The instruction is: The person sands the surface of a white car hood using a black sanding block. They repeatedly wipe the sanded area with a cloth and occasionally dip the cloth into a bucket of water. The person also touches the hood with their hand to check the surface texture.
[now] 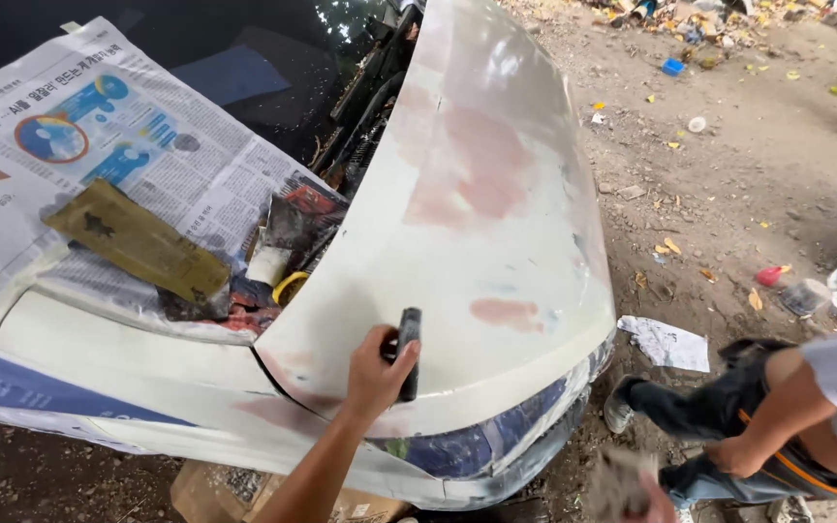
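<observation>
My left hand (pixel 372 373) grips a black sanding block (pixel 408 353) and presses it upright against the front edge of a car hood (pixel 477 242). The hood is cream-white with pink filler patches. My right hand (pixel 653 504) shows only at the bottom edge, blurred. It seems closed on a grey rough pad (pixel 617 481), held in the air away from the car. The bumper (pixel 128 363) below the hood is cream too, with blue masked headlights.
Newspaper (pixel 99 126) masks the windshield, with a stained yellow-brown board (pixel 138 239), scrapers (pixel 288 228) and a yellow tape roll (pixel 288 286) on it. A co-worker crouches at the right (pixel 777 426). The dirt ground (pixel 728 194) has litter and a paper sheet (pixel 668 343). A cardboard box (pixel 215 494) lies under the bumper.
</observation>
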